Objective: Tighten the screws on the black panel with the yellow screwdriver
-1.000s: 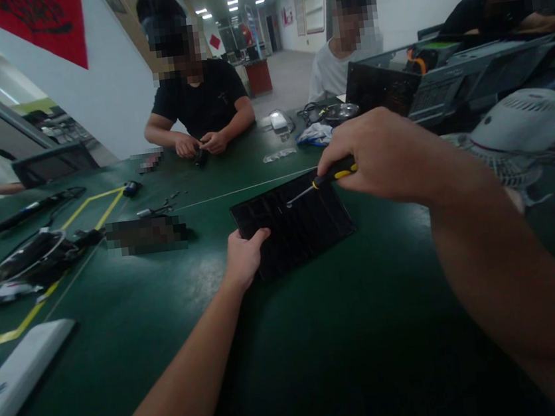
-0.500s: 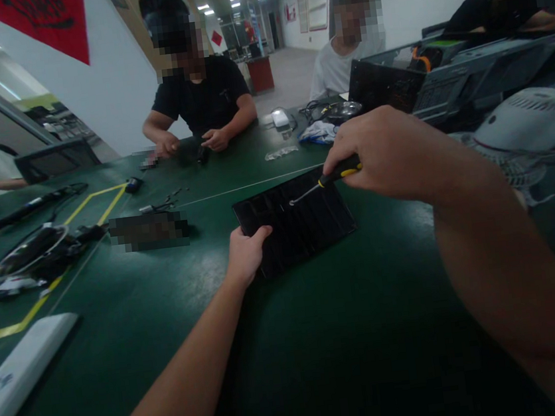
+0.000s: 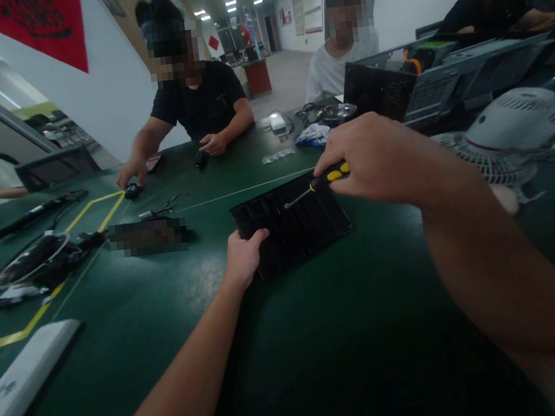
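A flat black rectangular panel [image 3: 300,229] lies tilted on the green table [image 3: 322,336] in front of me. My left hand [image 3: 246,255] grips its left edge, the thumb on top and the other fingers mostly hidden. Above the panel's right part, my right hand [image 3: 369,157] is closed round the yellow and black handle of a screwdriver [image 3: 336,172]. The metal shaft slants down to the left, and its tip is over the upper middle of the panel. Whether the tip touches the surface is too small to tell.
A white fan [image 3: 516,124] and metal computer cases [image 3: 473,75] stand at the right. Cables with a clear round part [image 3: 37,259] lie at the left, above a white long device [image 3: 26,380]. Across the table, a person in black [image 3: 200,103] touches a small dark object [image 3: 132,190].
The person in black has reached an arm out to the small dark object at the left. My hands and the panel hold nearly the same pose, while the view has shifted slightly.
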A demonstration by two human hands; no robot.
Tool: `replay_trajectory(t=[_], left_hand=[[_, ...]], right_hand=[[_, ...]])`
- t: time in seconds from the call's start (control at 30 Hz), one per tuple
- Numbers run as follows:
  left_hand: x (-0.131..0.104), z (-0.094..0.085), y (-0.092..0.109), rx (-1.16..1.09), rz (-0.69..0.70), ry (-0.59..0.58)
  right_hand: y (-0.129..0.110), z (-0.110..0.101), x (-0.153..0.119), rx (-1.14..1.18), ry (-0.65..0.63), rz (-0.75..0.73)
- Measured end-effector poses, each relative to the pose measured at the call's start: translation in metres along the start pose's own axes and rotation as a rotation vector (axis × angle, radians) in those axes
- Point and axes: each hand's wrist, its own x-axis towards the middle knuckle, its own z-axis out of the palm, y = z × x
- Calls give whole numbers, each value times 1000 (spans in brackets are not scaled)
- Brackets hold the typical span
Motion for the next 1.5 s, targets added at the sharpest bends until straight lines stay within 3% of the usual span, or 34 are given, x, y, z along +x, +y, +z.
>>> replay_trajectory(t=[0.4,0.67,0.93,1.5], left_hand=[[-2,1,2,-27,-1,2],[0,0,0,-14,-7,1],[0,0,0,-34,9,0],[-2,2,4,-39,2,-3]], right_hand=[[-19,-8,-6,-61,-64,202],[-18,-3,-2,-139,-309,244],[-9,-14,-9,-12,-115,220],[-9,-20,-4,-1,-18,34]])
